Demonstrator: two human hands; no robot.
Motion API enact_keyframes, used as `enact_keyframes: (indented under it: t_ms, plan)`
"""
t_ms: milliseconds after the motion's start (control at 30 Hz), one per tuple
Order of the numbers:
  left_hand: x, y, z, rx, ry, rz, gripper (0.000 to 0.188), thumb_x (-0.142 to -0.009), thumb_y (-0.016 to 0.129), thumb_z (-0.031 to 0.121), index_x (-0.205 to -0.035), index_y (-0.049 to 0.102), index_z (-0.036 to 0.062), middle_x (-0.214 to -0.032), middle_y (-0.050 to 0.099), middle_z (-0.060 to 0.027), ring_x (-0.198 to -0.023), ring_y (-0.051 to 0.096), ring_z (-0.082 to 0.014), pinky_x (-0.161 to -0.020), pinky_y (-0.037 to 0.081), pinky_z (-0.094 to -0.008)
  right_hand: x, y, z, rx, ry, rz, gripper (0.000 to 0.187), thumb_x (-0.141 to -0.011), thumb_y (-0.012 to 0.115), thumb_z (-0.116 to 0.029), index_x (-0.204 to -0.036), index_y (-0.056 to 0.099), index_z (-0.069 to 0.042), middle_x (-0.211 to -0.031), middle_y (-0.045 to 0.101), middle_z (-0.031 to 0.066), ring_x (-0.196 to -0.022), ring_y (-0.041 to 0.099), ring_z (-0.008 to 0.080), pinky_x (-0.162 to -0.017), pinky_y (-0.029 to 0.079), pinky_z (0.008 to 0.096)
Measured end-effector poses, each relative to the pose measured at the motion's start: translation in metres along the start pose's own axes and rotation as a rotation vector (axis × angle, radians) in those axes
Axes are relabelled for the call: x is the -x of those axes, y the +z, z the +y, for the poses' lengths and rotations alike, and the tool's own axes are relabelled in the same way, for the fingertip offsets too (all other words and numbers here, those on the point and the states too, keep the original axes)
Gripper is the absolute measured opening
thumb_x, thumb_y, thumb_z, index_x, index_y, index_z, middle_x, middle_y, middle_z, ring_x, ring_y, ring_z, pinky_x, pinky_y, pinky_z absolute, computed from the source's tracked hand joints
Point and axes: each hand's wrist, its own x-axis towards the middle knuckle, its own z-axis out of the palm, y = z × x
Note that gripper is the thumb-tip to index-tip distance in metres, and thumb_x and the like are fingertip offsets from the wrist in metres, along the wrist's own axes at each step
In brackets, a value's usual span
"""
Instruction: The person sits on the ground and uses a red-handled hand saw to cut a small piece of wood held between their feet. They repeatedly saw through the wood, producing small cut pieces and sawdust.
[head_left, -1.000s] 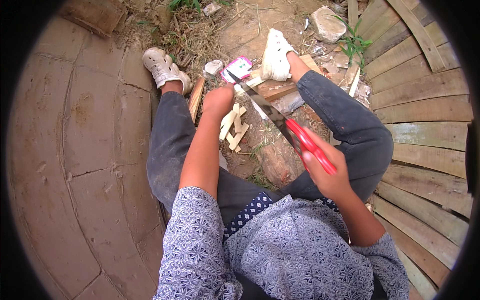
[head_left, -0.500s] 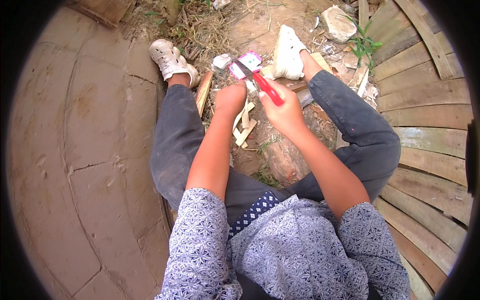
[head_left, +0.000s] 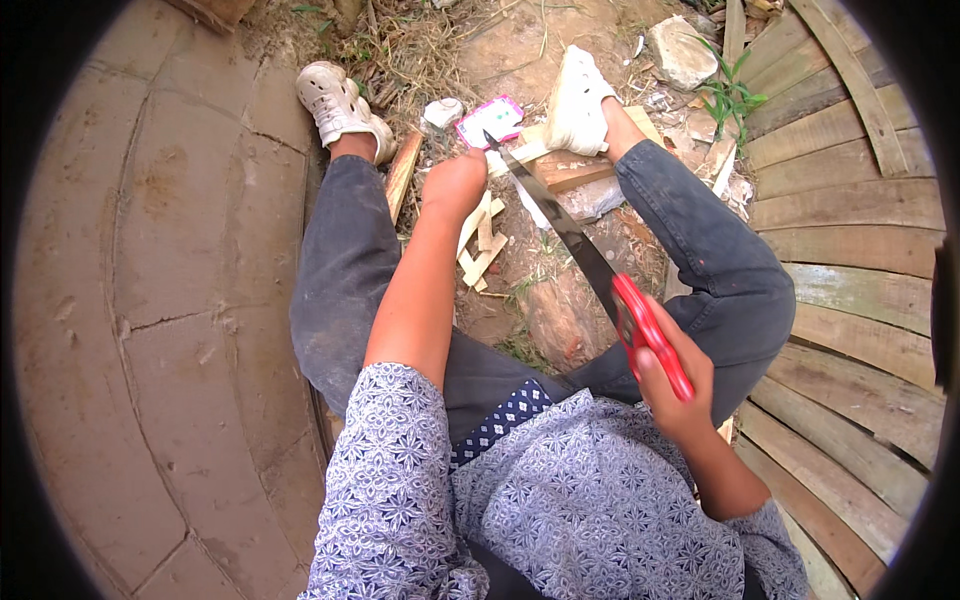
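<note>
My right hand (head_left: 675,375) is closed round the red handle of a hand saw (head_left: 575,240), close to my right thigh. The dark blade slants up and left, and its tip lies just beside my left fist. My left hand (head_left: 455,185) is closed on a pale wooden strip (head_left: 527,152), which shows between the fist and my right shoe; the rest is hidden by my fingers. The blade's tip end crosses the strip. Beneath it lies a brown wooden block (head_left: 570,170), next to my right foot.
Pale wood offcuts (head_left: 485,245) lie on the dirt between my legs. A pink and white packet (head_left: 490,122) and a whitish stone (head_left: 443,112) are beyond my left hand. A concrete slab (head_left: 190,300) borders the left, a plank wall (head_left: 850,260) the right. A rock (head_left: 682,52) sits far right.
My right hand has drawn the saw back toward my body and to the right, exposing the long blade. My left hand has stayed nearly in place.
</note>
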Motion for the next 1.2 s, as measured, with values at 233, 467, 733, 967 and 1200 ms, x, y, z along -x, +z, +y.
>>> enact_keyframes:
  t_ms: [233, 467, 733, 967, 1200]
  plan:
    - [0.008, -0.002, 0.012, -0.005, -0.028, -0.018, 0.016, -0.090, 0.050, 0.007, -0.100, 0.058, -0.0024, -0.085, 0.072, -0.0245, -0.079, 0.072, -0.0402, -0.069, 0.058, -0.0499, -0.094, 0.053, 0.029, -0.010, -0.151, 0.026, 0.045, -0.097, 0.062, -0.014, -0.137, 0.055, 0.004, -0.116, 0.069, 0.0139, -0.101, 0.063, 0.0136, -0.088, 0.049, 0.0285]
    - [0.010, -0.010, 0.013, 0.047, -0.081, -0.101, 0.037, -0.095, 0.054, 0.032, -0.107, 0.058, -0.0027, -0.092, 0.072, -0.0247, -0.087, 0.072, -0.0407, -0.075, 0.057, -0.0499, -0.173, 0.094, 0.052, -0.085, -0.213, 0.056, 0.039, -0.096, 0.063, -0.012, -0.131, 0.059, 0.004, -0.109, 0.072, 0.0100, -0.094, 0.064, 0.0101, -0.083, 0.050, 0.0267]
    - [0.020, -0.038, -0.051, 0.457, -0.488, -0.337, 0.102, -0.093, 0.022, 0.079, -0.136, 0.053, -0.0083, -0.136, 0.054, -0.0333, -0.134, 0.049, -0.0416, -0.113, 0.035, -0.0461, -0.162, 0.079, 0.070, -0.188, -0.127, 0.055, 0.045, -0.095, 0.065, -0.010, -0.138, 0.056, 0.003, -0.115, 0.070, 0.0083, -0.095, 0.062, 0.0074, -0.084, 0.049, 0.0239]
    - [0.022, -0.034, -0.008, 0.370, -0.208, -0.222, 0.080, -0.094, 0.036, 0.071, -0.130, 0.062, 0.0034, -0.130, 0.060, -0.0266, -0.124, 0.056, -0.0391, -0.105, 0.042, -0.0463, -0.171, 0.079, 0.077, -0.214, -0.168, 0.073, 0.045, -0.094, 0.066, -0.011, -0.136, 0.057, 0.003, -0.114, 0.070, 0.0091, -0.096, 0.062, 0.0082, -0.086, 0.049, 0.0251]
    - [0.020, -0.004, 0.011, 0.025, -0.117, -0.067, 0.026, -0.088, 0.066, 0.030, -0.102, 0.064, 0.0075, -0.087, 0.072, -0.0194, -0.083, 0.071, -0.0378, -0.072, 0.057, -0.0494, -0.164, 0.084, 0.067, -0.195, -0.148, 0.049, 0.045, -0.094, 0.066, -0.013, -0.134, 0.058, 0.003, -0.110, 0.071, 0.0091, -0.098, 0.063, 0.0093, -0.087, 0.049, 0.0263]
